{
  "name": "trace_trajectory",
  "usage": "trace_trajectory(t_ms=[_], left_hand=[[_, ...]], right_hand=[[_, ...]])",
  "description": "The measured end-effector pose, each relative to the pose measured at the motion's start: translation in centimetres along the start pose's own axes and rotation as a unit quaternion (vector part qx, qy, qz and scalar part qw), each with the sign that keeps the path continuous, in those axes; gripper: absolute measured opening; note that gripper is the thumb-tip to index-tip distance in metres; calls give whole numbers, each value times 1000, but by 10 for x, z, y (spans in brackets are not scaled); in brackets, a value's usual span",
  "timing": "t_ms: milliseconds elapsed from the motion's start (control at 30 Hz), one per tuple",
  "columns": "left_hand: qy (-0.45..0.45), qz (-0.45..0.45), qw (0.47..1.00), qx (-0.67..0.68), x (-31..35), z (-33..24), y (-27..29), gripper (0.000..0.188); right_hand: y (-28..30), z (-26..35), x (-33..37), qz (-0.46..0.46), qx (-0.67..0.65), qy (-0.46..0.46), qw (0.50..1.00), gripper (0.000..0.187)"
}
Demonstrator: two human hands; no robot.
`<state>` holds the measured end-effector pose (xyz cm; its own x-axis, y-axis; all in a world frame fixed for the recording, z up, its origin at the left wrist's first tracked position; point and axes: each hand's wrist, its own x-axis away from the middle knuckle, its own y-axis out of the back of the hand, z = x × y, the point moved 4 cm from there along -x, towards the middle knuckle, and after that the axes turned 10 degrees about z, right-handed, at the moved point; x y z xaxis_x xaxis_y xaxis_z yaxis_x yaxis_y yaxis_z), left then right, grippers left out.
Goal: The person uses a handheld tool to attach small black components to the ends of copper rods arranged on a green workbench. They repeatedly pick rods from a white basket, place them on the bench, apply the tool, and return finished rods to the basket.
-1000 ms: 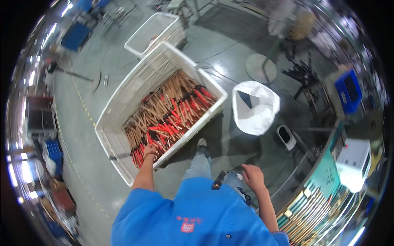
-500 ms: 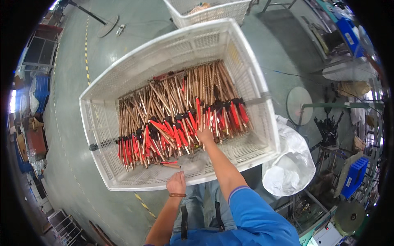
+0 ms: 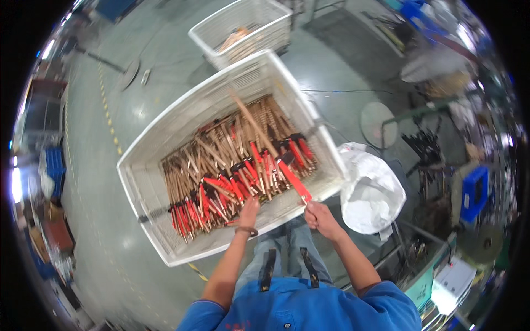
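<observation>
In my right hand (image 3: pixel 323 218) is the near end of a long brown pole with a red strip and black collar (image 3: pixel 294 182). The fingers are closed round it, and the pole slants up and away to the left over the crate. My left hand (image 3: pixel 249 211) reaches over the near wall, its fingers stretched toward the pile and somewhat blurred; nothing shows in it. Many similar brown poles (image 3: pixel 212 151) lie close together in a large white perforated plastic crate (image 3: pixel 165 118), their red parts toward me.
Beyond the crate stands a smaller white basket (image 3: pixel 237 52) with something brownish inside. A white sack (image 3: pixel 372 193) sits against the crate's right side. Further right are a round stool or disc (image 3: pixel 379 124), a blue bin (image 3: pixel 475 193) and a metal frame. Yellow-black tape marks the floor at left.
My right hand has come out of the pile toward me and to the right, lifting a pole. My left hand has moved from the rim in toward the poles. The view has tilted.
</observation>
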<state>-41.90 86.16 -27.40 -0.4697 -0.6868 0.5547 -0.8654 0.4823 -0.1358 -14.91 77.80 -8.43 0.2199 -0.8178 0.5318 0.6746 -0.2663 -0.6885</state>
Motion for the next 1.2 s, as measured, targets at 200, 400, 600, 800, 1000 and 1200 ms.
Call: trace_trajectory(t_ms=[200,400,600,800,1000,1200], left_hand=[[-34,365,868,335,-5,-268,-188,36],[142,514,824,191,90,-216,-328,14],[231,576,784,1,296,-107,-439,5],[371,684,617,-116,440,7,-458,17],[64,809,472,-345,510,60,-507,22],[-605,697,92,-374,594,56,-625,60]], right_hand=[[-44,-38,177,67,-154,67,983,38],[-29,-125,326,-407,241,210,856,40],[-99,-175,434,-669,437,33,600,57],[-124,-350,510,-839,299,100,443,44],[-134,-479,594,-903,271,77,323,37],[-69,-491,634,-916,249,131,287,37]])
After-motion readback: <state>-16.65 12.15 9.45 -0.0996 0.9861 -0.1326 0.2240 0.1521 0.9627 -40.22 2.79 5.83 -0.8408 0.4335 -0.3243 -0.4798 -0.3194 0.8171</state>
